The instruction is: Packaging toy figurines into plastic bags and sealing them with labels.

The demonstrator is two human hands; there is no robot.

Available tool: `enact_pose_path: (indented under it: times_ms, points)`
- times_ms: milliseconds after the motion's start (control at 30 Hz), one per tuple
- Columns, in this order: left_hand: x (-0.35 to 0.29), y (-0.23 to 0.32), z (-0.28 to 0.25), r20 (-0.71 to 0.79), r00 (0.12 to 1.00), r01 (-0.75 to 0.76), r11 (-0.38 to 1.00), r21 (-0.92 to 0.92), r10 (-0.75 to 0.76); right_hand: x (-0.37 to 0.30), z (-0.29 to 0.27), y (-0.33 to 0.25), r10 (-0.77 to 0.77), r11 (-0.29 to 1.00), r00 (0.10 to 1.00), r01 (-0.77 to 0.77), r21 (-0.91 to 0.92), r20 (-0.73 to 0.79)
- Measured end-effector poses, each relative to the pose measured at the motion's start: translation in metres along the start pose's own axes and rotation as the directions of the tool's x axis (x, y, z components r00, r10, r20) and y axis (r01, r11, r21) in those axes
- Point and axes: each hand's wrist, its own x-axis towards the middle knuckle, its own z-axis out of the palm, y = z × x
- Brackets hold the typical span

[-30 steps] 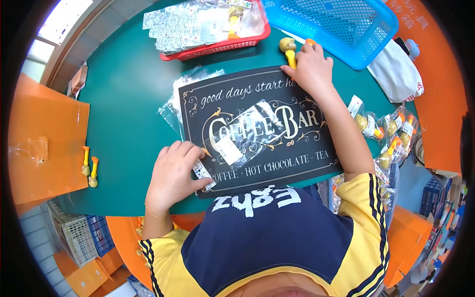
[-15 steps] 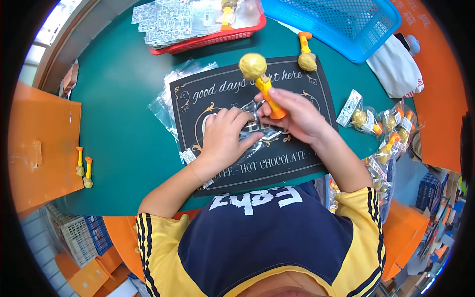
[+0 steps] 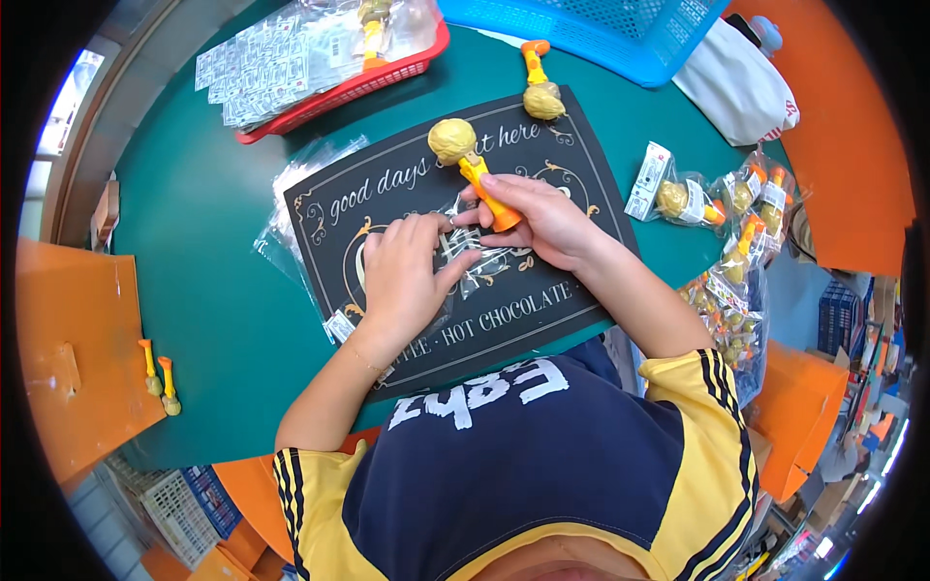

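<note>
My right hand (image 3: 538, 218) is closed around the yellow-and-orange handle of a toy (image 3: 484, 189). The toy's round, crumpled gold head points up and away from me. My left hand (image 3: 402, 271) is on a clear plastic bag (image 3: 470, 266), with its fingers and thumb curled at the bag's edge close to the handle's lower end. Part of the bag is hidden under my hands. Both hands are over a dark printed mat (image 3: 455, 363). A similar toy (image 3: 540, 82) rests at the mat's far right corner.
A red basket (image 3: 354, 94) of labelled bags stands far left, a blue basket (image 3: 591, 39) far right. Bagged toys (image 3: 683, 200) gather at the right edge. Clear bags (image 3: 300, 184) lie beside the mat. Two small toys (image 3: 160, 378) lie by an orange box (image 3: 73, 349); a white cloth bag (image 3: 736, 82) is far right.
The view has shifted, so the table's contents appear further left. The toy's handle has come lower toward the bag, and my hands are slightly closer together.
</note>
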Motion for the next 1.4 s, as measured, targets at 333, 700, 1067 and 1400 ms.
enact_pose_path:
  times_ms: [333, 700, 1067, 1400]
  points:
    - [-0.009, -0.017, 0.0, -0.07, 0.997, 0.01, 0.974, -0.228, -0.026, -0.003, -0.003, 0.002, -0.001, 0.996, 1.0, 0.003, -0.087, 0.016]
    - [-0.005, -0.01, 0.004, -0.076, 0.996, -0.058, 0.994, -0.094, 0.051, -0.003, -0.005, 0.0, 0.029, 0.995, 0.999, -0.027, -0.097, 0.028]
    - [-0.009, -0.01, -0.004, -0.144, 0.989, -0.079, 0.942, -0.326, 0.033, -0.027, -0.022, -0.012, -0.048, 0.944, 0.992, 0.084, -0.319, 0.119]
    - [-0.009, -0.006, -0.005, -0.196, 0.975, -0.167, 0.919, -0.357, 0.102, -0.071, -0.046, -0.052, -0.255, 0.409, 0.939, 0.32, -0.855, 0.23]
